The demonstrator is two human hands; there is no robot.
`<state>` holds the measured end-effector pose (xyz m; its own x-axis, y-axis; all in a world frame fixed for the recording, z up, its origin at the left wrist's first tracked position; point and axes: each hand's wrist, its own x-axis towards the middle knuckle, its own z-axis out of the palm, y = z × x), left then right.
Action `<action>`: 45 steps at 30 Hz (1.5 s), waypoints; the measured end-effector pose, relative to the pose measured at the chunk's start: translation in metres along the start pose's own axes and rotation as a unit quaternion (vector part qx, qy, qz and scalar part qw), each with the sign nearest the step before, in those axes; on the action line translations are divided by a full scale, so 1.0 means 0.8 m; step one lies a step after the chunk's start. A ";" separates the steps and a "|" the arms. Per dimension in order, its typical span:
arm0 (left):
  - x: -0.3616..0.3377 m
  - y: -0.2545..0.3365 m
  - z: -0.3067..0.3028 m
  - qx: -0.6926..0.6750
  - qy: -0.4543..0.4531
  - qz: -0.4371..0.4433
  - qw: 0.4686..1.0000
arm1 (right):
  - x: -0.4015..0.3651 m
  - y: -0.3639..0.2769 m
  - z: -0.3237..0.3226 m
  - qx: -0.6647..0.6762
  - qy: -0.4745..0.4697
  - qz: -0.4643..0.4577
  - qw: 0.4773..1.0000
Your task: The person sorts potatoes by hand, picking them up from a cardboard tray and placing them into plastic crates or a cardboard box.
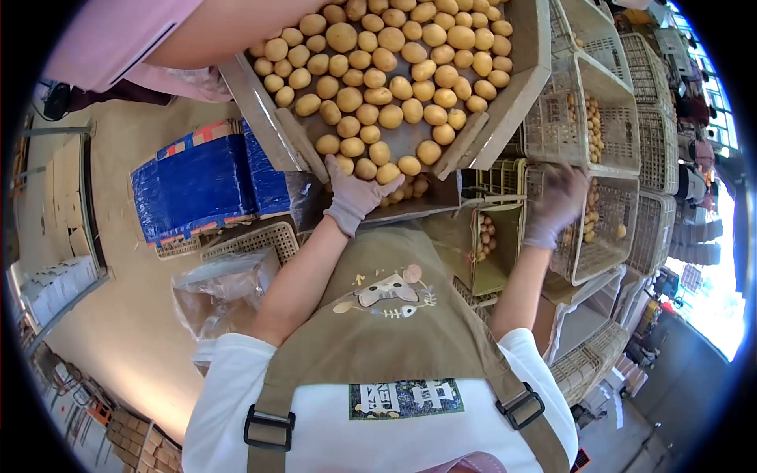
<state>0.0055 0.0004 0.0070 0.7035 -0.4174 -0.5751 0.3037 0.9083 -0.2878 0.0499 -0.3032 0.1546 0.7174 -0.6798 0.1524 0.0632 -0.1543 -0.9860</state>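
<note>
Head view: two gloved hands show, one at each side of the body. The left hand (355,195) lies at the narrow mouth of a tray (520,87), thumb spread from the fingers and touching the potatoes at the edge, apparently to check or steer them; it grips nothing that I can make out. The right hand (557,203) is blurred over the pale crates, so whether it is clenched, empty or grasping something I cannot tell.

What look like potatoes (390,117) cover the tray, mostly in a single layer, well over fifty and too many to count exactly. Two strips (465,147) slant inward beside the mouth, probably to funnel them. One box (447,195) sits directly below, seemingly to catch what passes the edge; several potatoes are in it.

To the right, one yellow-green crate (503,256) holds a small heap, and at least two pale crates (607,252) hold more, likely set there to be within reach. One co-worker's bare forearm (236,30), below a pink sleeve (118,39), crosses the tray's far corner, its hand out of view.
</note>
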 end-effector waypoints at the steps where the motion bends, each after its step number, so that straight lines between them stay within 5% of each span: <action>1: -0.002 -0.001 -0.005 0.010 -0.013 -0.003 1.000 | -0.021 0.011 0.023 -0.096 -0.097 -0.036 0.990; 3: 0.000 0.004 -0.007 0.031 -0.045 -0.007 0.998 | -0.064 0.043 0.084 -0.170 -0.289 -0.155 0.929; 6: 0.001 0.008 -0.012 0.075 -0.059 0.005 0.995 | -0.068 0.045 0.132 -0.448 -0.453 -0.310 0.705; 8: -0.001 0.008 -0.007 0.084 -0.049 0.008 0.995 | -0.015 0.063 0.170 -0.479 -0.412 -0.110 0.767; 10: 0.000 0.007 -0.008 0.077 -0.040 0.007 0.996 | 0.030 0.020 0.223 -0.437 -0.321 -0.181 0.821; 12: 0.003 0.009 -0.013 0.059 -0.030 0.003 0.998 | 0.093 0.084 0.266 -0.397 -0.310 -0.191 0.842; 14: -0.004 0.008 -0.001 0.036 0.000 -0.004 0.999 | 0.084 0.059 0.293 -0.553 -0.311 -0.173 0.754; 16: -0.006 0.004 0.001 0.067 -0.022 0.025 0.997 | 0.089 0.056 0.289 -0.542 -0.326 -0.144 0.761; 18: -0.003 0.006 0.000 0.039 0.014 0.006 0.999 | 0.079 0.067 0.255 -0.399 -0.311 -0.166 0.846; 20: 0.002 0.010 -0.008 0.069 -0.047 0.005 0.996 | 0.060 0.046 0.213 -0.099 -0.376 0.072 0.919; 22: -0.001 0.008 -0.004 0.073 -0.051 0.004 0.996 | 0.042 0.070 0.153 0.299 -0.370 0.234 0.848; 25: -0.008 -0.001 0.005 0.121 -0.103 0.028 0.987 | -0.002 0.019 0.094 0.512 -0.402 0.309 0.694; 27: -0.015 -0.015 0.024 0.433 -0.125 0.179 0.875 | -0.003 0.036 0.048 0.466 -0.399 0.282 0.737; 29: -0.014 -0.023 0.032 0.669 -0.054 0.261 0.694 | -0.004 0.032 -0.011 0.411 -0.352 0.258 0.800; 32: 0.003 0.009 -0.004 0.295 -0.111 0.063 0.947 | 0.024 0.049 -0.158 0.390 -0.146 0.202 0.886; 33: 0.009 0.015 -0.015 0.154 -0.074 0.015 0.985 | 0.043 0.055 -0.219 0.418 -0.060 0.147 0.894; 36: 0.014 0.021 -0.024 0.136 -0.046 0.015 0.990 | 0.068 0.032 -0.342 0.418 0.249 -0.026 0.873; 39: 0.017 0.023 -0.025 0.184 -0.062 0.020 0.981 | 0.069 0.061 -0.347 0.409 0.185 0.017 0.893; 41: 0.008 0.012 -0.010 0.162 -0.043 0.012 0.986 | 0.047 0.041 -0.243 0.310 0.073 0.103 0.942; 43: 0.007 0.007 -0.004 0.159 -0.046 0.002 0.986 | 0.011 0.031 -0.139 0.288 0.040 0.204 0.935; 45: 0.004 0.003 -0.002 0.190 -0.067 0.015 0.979 | -0.030 0.032 -0.066 0.181 -0.095 0.199 0.958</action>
<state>0.0076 0.0011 0.0036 0.7863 -0.4067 -0.4652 0.4810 0.8755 0.0475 -0.0024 -0.3287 0.1293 0.8459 -0.4849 -0.2221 -0.0303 0.3721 -0.9277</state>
